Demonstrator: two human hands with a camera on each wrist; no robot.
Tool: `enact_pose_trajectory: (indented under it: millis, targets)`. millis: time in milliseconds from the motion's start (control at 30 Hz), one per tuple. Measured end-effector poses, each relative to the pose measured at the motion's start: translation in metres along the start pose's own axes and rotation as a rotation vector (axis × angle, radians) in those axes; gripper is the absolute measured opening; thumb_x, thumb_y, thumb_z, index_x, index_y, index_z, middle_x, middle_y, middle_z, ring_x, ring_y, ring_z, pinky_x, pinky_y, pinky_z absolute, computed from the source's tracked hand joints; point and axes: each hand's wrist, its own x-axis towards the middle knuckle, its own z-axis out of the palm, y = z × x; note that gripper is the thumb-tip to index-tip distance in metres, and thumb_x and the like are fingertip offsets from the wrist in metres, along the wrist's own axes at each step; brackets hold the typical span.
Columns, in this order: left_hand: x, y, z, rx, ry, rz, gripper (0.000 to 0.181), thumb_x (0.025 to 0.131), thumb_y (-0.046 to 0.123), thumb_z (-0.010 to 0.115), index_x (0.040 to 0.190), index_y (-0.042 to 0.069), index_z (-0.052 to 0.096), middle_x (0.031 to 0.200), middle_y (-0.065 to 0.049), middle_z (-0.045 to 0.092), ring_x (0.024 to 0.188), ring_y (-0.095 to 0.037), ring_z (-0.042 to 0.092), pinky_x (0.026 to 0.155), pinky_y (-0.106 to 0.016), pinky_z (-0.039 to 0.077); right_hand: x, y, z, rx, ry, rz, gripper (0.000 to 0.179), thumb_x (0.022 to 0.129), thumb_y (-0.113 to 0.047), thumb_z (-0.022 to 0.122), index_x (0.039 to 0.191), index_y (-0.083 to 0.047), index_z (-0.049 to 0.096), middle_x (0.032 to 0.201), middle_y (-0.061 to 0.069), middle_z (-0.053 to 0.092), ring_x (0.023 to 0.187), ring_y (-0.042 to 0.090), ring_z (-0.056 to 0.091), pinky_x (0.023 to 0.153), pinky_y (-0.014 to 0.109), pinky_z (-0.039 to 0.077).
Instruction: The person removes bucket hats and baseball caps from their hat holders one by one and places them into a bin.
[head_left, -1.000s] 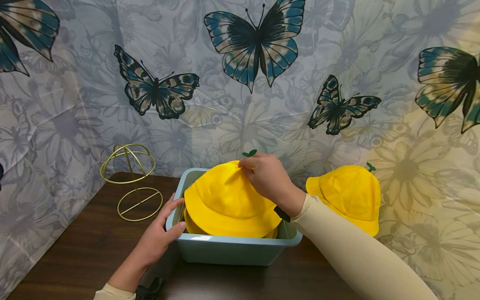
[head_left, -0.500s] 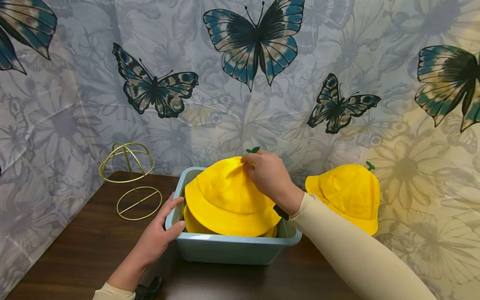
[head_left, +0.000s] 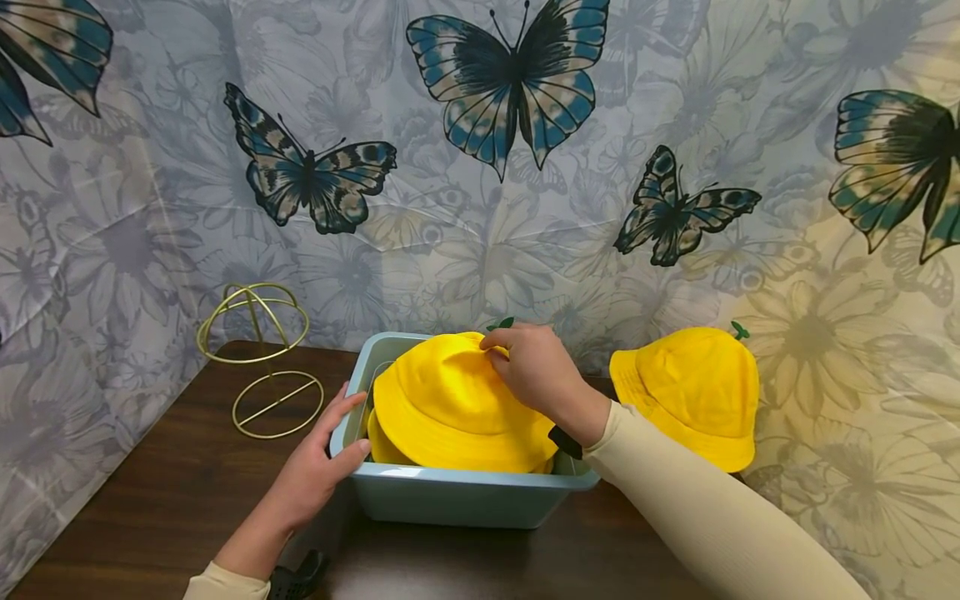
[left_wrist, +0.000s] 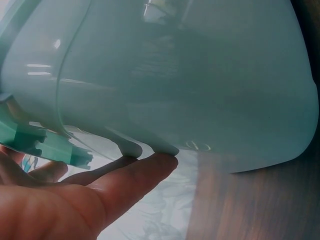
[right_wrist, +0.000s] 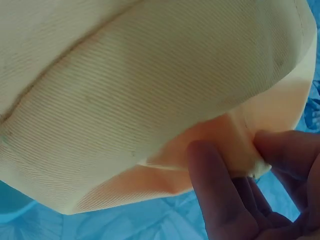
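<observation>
A yellow bucket hat (head_left: 450, 400) with a green sprout (head_left: 501, 323) on top lies over more yellow fabric (head_left: 386, 442) inside a pale blue-green plastic tub (head_left: 465, 500). My right hand (head_left: 536, 367) pinches the top of its crown just below the sprout; the cloth there is creased. In the right wrist view, thumb and fingers of the right hand (right_wrist: 235, 190) meet at the pinched cloth (right_wrist: 245, 155). My left hand (head_left: 318, 462) holds the tub's left front corner, thumb at the front rim. Seen from the left wrist, fingertips (left_wrist: 167, 160) lie against the tub's outer wall (left_wrist: 225, 85).
Another yellow bucket hat (head_left: 690, 392) with a sprout stands right of the tub, beyond my right forearm. At the left stands a gold wire stand (head_left: 277, 408) on the dark wooden table (head_left: 150, 492). A butterfly-print cloth (head_left: 487, 225) hangs close behind.
The right hand first raised the pinched hat slightly, then came down with it. The crown now sits lower and is dented near the fingers. My left hand has stayed on the tub.
</observation>
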Motion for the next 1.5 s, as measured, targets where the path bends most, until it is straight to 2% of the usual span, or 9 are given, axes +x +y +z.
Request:
enact_pose_trajectory:
  millis: [233, 333, 433, 667, 833, 967, 1200, 1300, 1500]
  targets:
    - [0.001, 0.002, 0.001, -0.004, 0.004, -0.003, 0.062, 0.098, 0.018, 0.059, 0.154, 0.01, 0.033, 0.166, -0.009, 0.002, 0.148, -0.04, 0.003, 0.109, -0.067, 0.017, 0.002, 0.004, -0.006, 0.058, -0.093, 0.062, 0.027, 0.092, -0.013, 0.073, 0.119, -0.014, 0.074, 0.111, 0.005, 0.07, 0.072, 0.019, 0.057, 0.063, 0.029, 0.05]
    - [0.0, 0.002, 0.001, -0.005, 0.005, -0.003, 0.062, 0.098, 0.018, 0.059, 0.154, 0.01, 0.033, 0.166, -0.009, 0.002, 0.148, -0.041, 0.003, 0.109, -0.068, 0.018, 0.002, 0.005, -0.012, 0.086, -0.114, 0.077, 0.037, 0.093, -0.014, 0.072, 0.129, -0.015, 0.069, 0.121, 0.007, 0.067, 0.064, 0.021, 0.052, 0.059, 0.031, 0.048]
    - [0.0, 0.002, 0.001, -0.001, 0.006, -0.003, 0.062, 0.098, 0.019, 0.059, 0.154, 0.01, 0.033, 0.166, -0.009, 0.002, 0.148, -0.041, 0.003, 0.108, -0.068, 0.018, 0.0, 0.005, -0.017, 0.094, -0.127, 0.076, 0.042, 0.094, -0.016, 0.071, 0.135, -0.017, 0.065, 0.125, 0.007, 0.066, 0.064, 0.02, 0.052, 0.059, 0.031, 0.048]
    - [0.0, 0.0, 0.0, 0.01, 0.006, -0.013, 0.062, 0.098, 0.019, 0.059, 0.154, 0.01, 0.033, 0.166, -0.007, 0.002, 0.148, -0.041, 0.003, 0.108, -0.068, 0.018, -0.007, 0.005, -0.031, 0.114, -0.131, 0.079, 0.045, 0.093, -0.018, 0.072, 0.136, -0.02, 0.064, 0.125, 0.005, 0.065, 0.097, 0.024, 0.065, 0.075, 0.037, 0.055]
    - [-0.001, 0.0, 0.0, 0.022, 0.006, -0.018, 0.062, 0.099, 0.019, 0.059, 0.154, 0.01, 0.033, 0.166, -0.008, 0.002, 0.148, -0.041, 0.004, 0.108, -0.068, 0.018, -0.013, 0.006, -0.038, 0.138, -0.138, 0.086, 0.044, 0.092, -0.018, 0.073, 0.135, -0.018, 0.065, 0.126, 0.006, 0.065, 0.099, 0.025, 0.066, 0.076, 0.039, 0.056]
    - [-0.001, -0.001, 0.001, 0.022, 0.006, -0.02, 0.062, 0.099, 0.02, 0.059, 0.154, 0.009, 0.033, 0.166, -0.008, 0.002, 0.148, -0.041, 0.004, 0.108, -0.069, 0.017, -0.022, 0.007, -0.042, 0.175, -0.164, 0.111, 0.041, 0.09, -0.017, 0.074, 0.131, -0.014, 0.068, 0.12, 0.005, 0.066, 0.096, 0.023, 0.067, 0.073, 0.036, 0.057]
    - [-0.002, -0.002, 0.002, 0.024, 0.008, -0.016, 0.062, 0.099, 0.021, 0.059, 0.154, 0.009, 0.033, 0.166, -0.008, 0.003, 0.147, -0.042, 0.003, 0.107, -0.07, 0.016, -0.042, 0.009, -0.035, 0.271, -0.32, 0.144, 0.033, 0.087, -0.018, 0.079, 0.12, -0.015, 0.074, 0.109, -0.001, 0.07, 0.087, 0.016, 0.065, 0.07, 0.029, 0.055]
    - [-0.002, -0.002, 0.002, 0.025, 0.009, -0.013, 0.062, 0.099, 0.019, 0.059, 0.154, 0.009, 0.033, 0.166, -0.008, 0.003, 0.147, -0.042, 0.004, 0.107, -0.07, 0.016, -0.05, 0.011, -0.03, 0.336, -0.412, 0.139, 0.03, 0.086, -0.019, 0.08, 0.116, -0.017, 0.076, 0.103, -0.007, 0.071, 0.088, 0.013, 0.062, 0.073, 0.029, 0.054]
    - [-0.002, 0.0, 0.002, 0.015, 0.009, -0.014, 0.061, 0.099, 0.02, 0.059, 0.154, 0.009, 0.033, 0.166, -0.007, 0.003, 0.148, -0.04, 0.002, 0.108, -0.069, 0.015, -0.059, 0.013, -0.019, 0.411, -0.568, 0.097, 0.028, 0.088, -0.019, 0.079, 0.115, -0.019, 0.077, 0.106, -0.011, 0.071, 0.094, 0.012, 0.06, 0.084, 0.033, 0.051]
